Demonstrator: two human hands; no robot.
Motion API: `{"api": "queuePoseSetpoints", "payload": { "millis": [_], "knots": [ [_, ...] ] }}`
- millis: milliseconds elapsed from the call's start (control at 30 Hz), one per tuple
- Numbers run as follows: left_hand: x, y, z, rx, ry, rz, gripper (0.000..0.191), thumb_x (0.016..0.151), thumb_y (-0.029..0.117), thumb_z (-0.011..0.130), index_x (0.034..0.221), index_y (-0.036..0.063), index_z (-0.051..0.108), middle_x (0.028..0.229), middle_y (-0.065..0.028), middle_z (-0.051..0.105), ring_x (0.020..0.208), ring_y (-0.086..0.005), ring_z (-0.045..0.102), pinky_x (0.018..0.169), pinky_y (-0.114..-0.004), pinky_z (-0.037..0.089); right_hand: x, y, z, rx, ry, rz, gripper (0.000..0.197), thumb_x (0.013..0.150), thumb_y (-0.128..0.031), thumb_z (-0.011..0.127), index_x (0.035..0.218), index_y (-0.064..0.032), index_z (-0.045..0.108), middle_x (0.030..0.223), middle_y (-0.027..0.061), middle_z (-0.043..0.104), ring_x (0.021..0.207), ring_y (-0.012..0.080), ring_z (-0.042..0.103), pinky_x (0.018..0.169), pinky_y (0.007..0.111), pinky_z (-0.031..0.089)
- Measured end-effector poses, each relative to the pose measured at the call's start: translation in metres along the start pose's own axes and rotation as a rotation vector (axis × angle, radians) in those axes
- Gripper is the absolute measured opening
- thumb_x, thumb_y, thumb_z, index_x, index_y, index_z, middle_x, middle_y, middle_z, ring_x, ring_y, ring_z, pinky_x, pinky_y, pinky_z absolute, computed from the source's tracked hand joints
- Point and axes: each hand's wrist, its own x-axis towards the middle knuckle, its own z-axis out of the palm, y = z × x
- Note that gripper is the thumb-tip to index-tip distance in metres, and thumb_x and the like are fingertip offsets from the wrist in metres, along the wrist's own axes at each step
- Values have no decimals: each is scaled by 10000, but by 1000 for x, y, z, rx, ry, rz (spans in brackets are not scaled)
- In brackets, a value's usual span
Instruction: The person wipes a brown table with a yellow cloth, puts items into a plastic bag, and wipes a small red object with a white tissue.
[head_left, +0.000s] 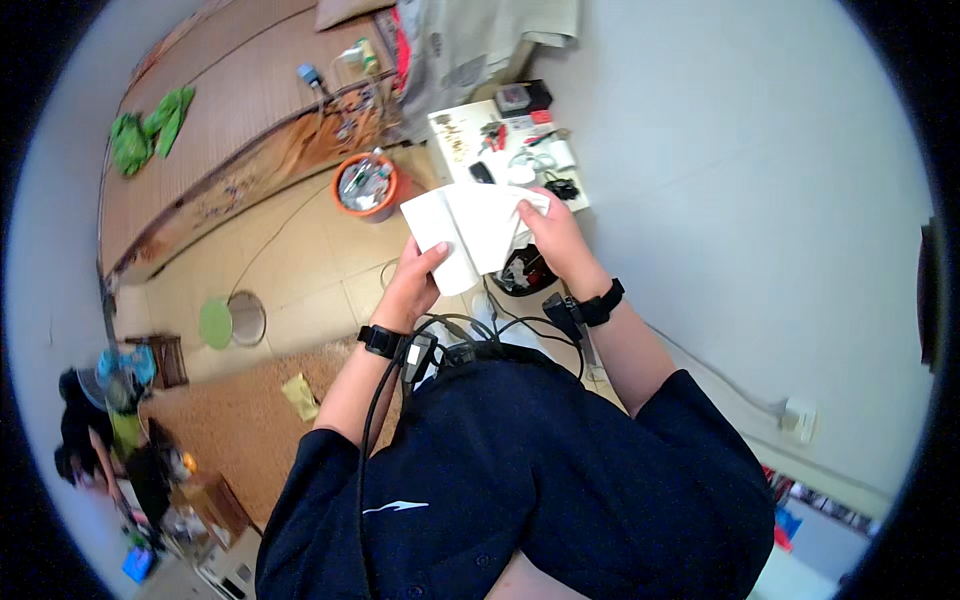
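A flattish roll of white tissue paper (441, 240) is in my left hand (416, 281), the thumb lying across its face. From it a white sheet (484, 221) stretches over to my right hand (553, 229), which pinches the creased far end between thumb and fingers. Both hands are in front of my waist, above the floor. Just beyond the sheet stands a small white table (469, 120), partly hidden by the paper. Below my right hand a dark bin (525, 271) with litter in it shows in part.
An orange-rimmed bin (365, 184) full of rubbish stands beside a bed (247, 90). On the table are red-handled pliers (501, 137), a black box (536, 97) and a black cable (561, 186). Cables hang around my waist. Another person (90, 435) sits at the lower left.
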Motion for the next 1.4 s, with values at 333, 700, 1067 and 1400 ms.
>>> {"api": "queuePoseSetpoints", "payload": {
  "millis": [333, 700, 1067, 1400],
  "knots": [
    [17, -57, 92, 171, -211, -125, 527, 807, 29, 593, 1288, 0, 378, 1182, -94, 530, 1077, -203, 531, 937, -342, 434, -100, -32, -92, -636, 650, -156, 260, 898, -242, 567, 893, 15, 609, 676, 199, 601, 602, 318, 585, 580, 375, 456],
    [18, -166, 201, 377, -456, -210, 547, 775, 90, 630, 1264, -6, 407, 1155, -91, 533, 1061, -191, 517, 938, -335, 416, -217, 4, -230, -690, 976, -159, 243, 882, -219, 613, 919, 21, 627, 601, 149, 540, 503, 201, 466, 507, 319, 399],
    [51, -175, 135, 543, -62, -120, 484, 806, 149, 607, 1233, -7, 439, 1073, -124, 592, 969, -212, 590, 822, -349, 503, -272, -7, -362, -861, 1330, -78, 185, 873, -187, 629, 851, -3, 627, 699, 131, 601, 624, 230, 554, 631, 348, 445],
    [164, -242, 53, 855, 133, -18, 528, 800, 160, 662, 1252, 26, 424, 1140, -119, 568, 1013, -216, 569, 876, -348, 466, -237, -11, -316, -821, 935, -62, 153, 881, -158, 600, 848, -9, 593, 641, 123, 545, 553, 199, 484, 548, 290, 411]
  ]
}}
